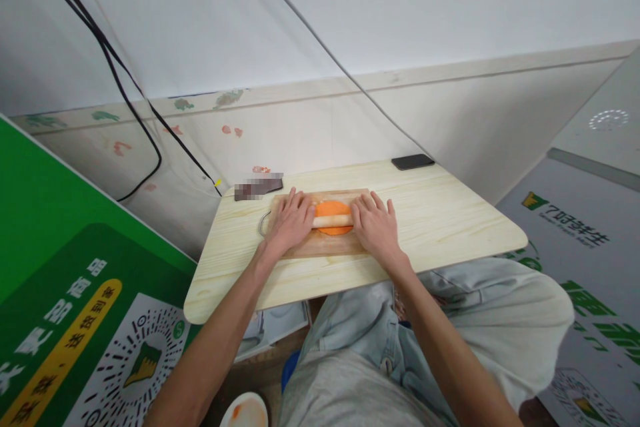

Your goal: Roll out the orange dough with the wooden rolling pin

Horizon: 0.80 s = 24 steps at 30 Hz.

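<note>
A round, flat sheet of orange dough [333, 209] lies on a wooden cutting board [327, 248]. Across the dough rests a pale wooden rolling pin [333, 221]. My left hand [291, 217] covers the pin's left end, its fingers over the wood. The right end is under my right hand [376, 221], with the fingers bent over it. Both ends of the pin are hidden by my hands. A metal loop handle [264, 223] sticks out at the board's left side.
The board lies on a light wooden table [450, 213] against the wall. A black phone [413, 161] lies at the back right, and a dark, partly blurred phone-like object [267, 185] at the back left. Below the table's front edge is a white stained dish [245, 410].
</note>
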{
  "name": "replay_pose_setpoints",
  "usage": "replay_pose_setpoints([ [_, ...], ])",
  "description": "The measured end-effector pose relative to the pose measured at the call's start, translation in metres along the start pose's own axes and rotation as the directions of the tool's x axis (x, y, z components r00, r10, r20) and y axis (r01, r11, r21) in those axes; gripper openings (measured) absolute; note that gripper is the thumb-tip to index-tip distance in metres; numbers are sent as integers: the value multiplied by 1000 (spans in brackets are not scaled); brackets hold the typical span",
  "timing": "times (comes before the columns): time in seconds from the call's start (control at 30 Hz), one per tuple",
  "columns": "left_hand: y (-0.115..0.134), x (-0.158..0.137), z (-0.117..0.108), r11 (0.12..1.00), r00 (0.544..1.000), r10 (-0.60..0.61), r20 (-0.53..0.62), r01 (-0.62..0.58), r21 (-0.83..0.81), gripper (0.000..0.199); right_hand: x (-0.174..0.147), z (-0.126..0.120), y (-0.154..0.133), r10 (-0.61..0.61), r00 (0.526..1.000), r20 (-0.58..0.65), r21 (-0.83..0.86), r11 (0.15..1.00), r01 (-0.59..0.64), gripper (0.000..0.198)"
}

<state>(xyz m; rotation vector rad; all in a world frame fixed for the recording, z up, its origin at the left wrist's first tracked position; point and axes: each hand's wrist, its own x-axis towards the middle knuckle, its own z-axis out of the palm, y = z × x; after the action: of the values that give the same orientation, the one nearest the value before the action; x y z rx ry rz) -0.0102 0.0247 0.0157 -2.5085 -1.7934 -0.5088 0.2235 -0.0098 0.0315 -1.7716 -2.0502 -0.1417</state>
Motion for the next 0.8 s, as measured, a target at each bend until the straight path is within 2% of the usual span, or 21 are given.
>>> replay_pose_setpoints([
  [0.1,6,-22,-3,999,999,38,-36,-38,0,54,-21,2,1,0,999,-41,77,997,3,47],
  [0.2,15,-45,-3,1000,998,6,-62,-6,0,56,-44,5,2,4,994,-111,136,991,11,48],
  [0.4,24,-74,1,999,991,40,-132,-43,-20,58,-75,8,3,-29,984,-173,136,989,53,47],
  [0.53,22,-66,0,999,994,20,-110,-23,-26,57,-66,7,3,-28,989,-143,137,989,48,49],
  [0.8,9,-23,-2,999,998,8,-61,-10,-33,53,-17,1,4,-15,1000,0,116,993,14,51],
])
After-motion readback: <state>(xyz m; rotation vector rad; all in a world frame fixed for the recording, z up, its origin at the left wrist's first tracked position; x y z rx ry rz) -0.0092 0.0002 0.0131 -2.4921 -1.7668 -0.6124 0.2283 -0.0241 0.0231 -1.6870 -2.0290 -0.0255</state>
